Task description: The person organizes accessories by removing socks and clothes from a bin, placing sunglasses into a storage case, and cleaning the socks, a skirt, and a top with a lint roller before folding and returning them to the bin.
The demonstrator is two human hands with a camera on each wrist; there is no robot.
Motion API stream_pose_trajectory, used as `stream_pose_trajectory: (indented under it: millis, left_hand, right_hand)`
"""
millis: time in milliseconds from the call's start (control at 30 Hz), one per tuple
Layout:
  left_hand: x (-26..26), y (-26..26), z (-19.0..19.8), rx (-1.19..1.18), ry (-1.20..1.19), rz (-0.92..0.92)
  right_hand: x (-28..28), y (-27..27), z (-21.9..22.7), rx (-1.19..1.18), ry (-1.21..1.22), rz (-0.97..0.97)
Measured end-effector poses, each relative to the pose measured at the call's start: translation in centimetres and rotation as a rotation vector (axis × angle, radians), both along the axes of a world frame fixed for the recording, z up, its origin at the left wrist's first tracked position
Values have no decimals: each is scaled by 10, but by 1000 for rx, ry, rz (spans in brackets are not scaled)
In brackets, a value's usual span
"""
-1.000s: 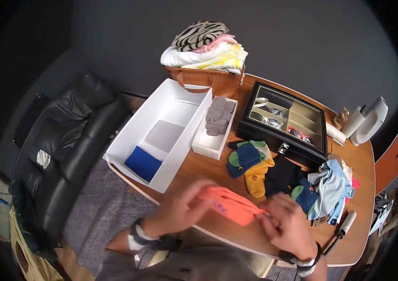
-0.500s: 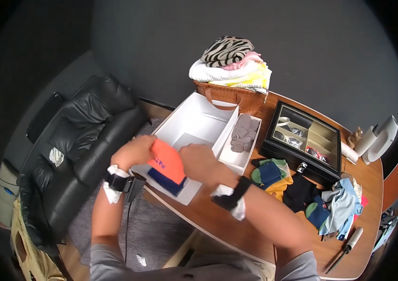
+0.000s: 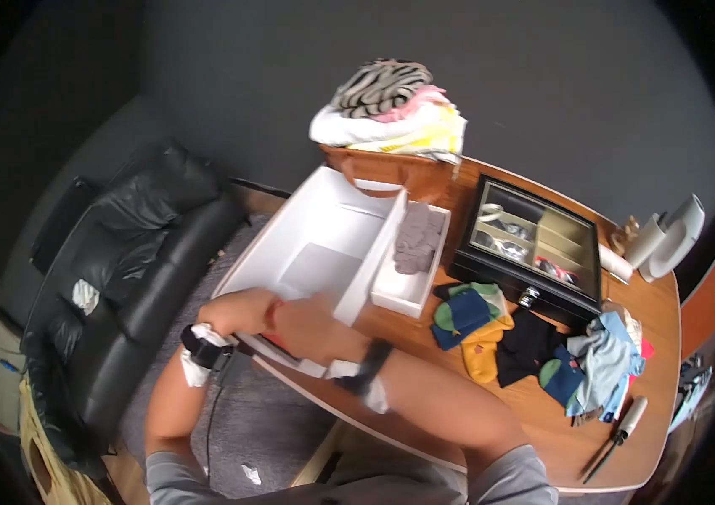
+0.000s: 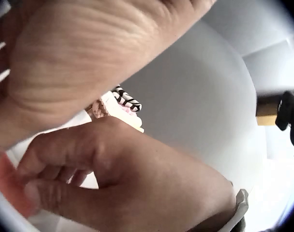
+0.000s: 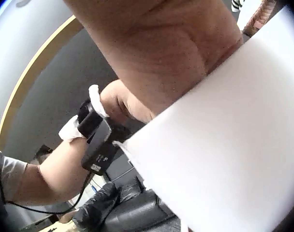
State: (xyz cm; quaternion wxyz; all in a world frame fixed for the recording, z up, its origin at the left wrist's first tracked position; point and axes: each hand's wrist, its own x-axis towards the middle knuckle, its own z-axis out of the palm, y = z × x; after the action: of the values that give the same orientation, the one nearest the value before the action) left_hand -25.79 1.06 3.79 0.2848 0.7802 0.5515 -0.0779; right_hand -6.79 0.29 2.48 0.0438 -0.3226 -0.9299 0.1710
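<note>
Orange cloth (image 3: pixel 272 316) shows between the two hands at the near end of the large white box (image 3: pixel 244 268). In the left wrist view, the curled fingers of the right hand (image 4: pixel 127 169) pinch the orange cloth (image 4: pixel 14 186) between thumb and fingers. The left hand (image 3: pixel 238 311) is beside the cloth in the head view; its palm fills the top of the left wrist view, and its fingertips are mostly hidden. From the right wrist view, the box wall (image 5: pixel 219 145) hides the right hand's fingers. No blue cloth shows inside the box, whose near end is covered by the hands.
A narrow white box (image 3: pixel 399 296) holds grey rolled cloths. Right of it stand a black glass-topped case (image 3: pixel 572 299), socks (image 3: pixel 482 358) and light blue clothing (image 3: pixel 601 362). Behind is a brown basket (image 3: pixel 425 178) of folded fabrics; a black sofa (image 3: pixel 126 252) is at left.
Both hands have carried the orange cloth leftwards from the table front to the large box, then lowered it at the near end. The right hand has moved closer to the left.
</note>
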Motion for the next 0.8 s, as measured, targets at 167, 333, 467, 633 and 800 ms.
stream_pose_trajectory:
  millis: [167,333,467,633,800]
  left_hand:
    - [-7,3,-33,84,-151,-152]
    - [54,-35,30,236,-204,46]
    - [131,-88,64,431,-467,78]
    - [215,-98,18,295,-634,-260]
    - [272,-37,-43,579,-495,-224]
  right_hand:
    - [4,-10,-20,8,385,-64]
    - [48,-38,6,233,591,-23]
    - [153,-98,22,-10,595,-98]
    - [280,-180,-5,-435,581,-503]
    - [341,-260,-37,-582,656,-891]
